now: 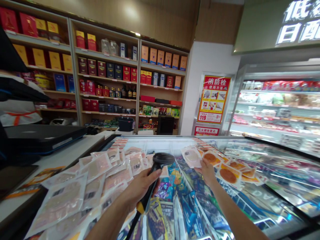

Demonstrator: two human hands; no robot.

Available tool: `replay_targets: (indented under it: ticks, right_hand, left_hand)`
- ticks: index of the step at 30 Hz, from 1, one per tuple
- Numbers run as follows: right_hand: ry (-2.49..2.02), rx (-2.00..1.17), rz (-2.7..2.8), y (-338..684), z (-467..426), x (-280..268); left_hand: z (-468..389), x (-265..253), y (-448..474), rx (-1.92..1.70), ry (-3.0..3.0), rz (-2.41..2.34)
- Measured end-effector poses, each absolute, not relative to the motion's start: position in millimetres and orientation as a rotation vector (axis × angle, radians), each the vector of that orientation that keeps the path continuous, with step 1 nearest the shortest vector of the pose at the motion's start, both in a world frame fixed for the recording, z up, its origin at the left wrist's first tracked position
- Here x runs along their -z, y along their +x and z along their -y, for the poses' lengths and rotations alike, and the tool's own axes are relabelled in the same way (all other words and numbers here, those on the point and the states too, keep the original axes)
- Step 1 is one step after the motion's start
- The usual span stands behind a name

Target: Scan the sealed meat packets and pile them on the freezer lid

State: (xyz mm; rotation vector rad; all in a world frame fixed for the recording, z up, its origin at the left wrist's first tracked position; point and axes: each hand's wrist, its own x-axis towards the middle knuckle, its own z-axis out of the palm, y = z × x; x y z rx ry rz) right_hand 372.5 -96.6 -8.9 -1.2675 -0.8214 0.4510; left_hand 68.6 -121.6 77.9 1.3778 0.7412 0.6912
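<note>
In my left hand [143,188] is a black handheld barcode scanner [163,158], gripped by its handle with the head up and a cable trailing down. My right hand [207,173] pinches the lower edge of a flat clear packet [191,156], its pale side turned up. Left of the scanner lies a spread of similar packets [63,200], pale side up and overlapping. Just right of my right hand, several more packets [228,174] show orange-brown round contents. Both spreads rest on the glass top of a chest freezer [147,143].
Beneath the glass are colourful bags [156,218] and wire dividers [185,181]. A counter [86,150] with a dark device [47,136] stands at left. Shelves [107,80] of boxes and bottles line the back. A lit display fridge [275,106] stands at right.
</note>
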Motion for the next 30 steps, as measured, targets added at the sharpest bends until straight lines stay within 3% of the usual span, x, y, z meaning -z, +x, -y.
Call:
replay_targets:
  ticks: [20,30]
  right_hand:
    - [-1.298,-0.445,0.822,366,91,7]
    - [-1.222,-0.833,0.818,273,77,-4]
  left_hand:
    - [108,-76,65,-0.852,1.405,-0.791]
    - [94,-79,28,-1.140,1.412,-1.068]
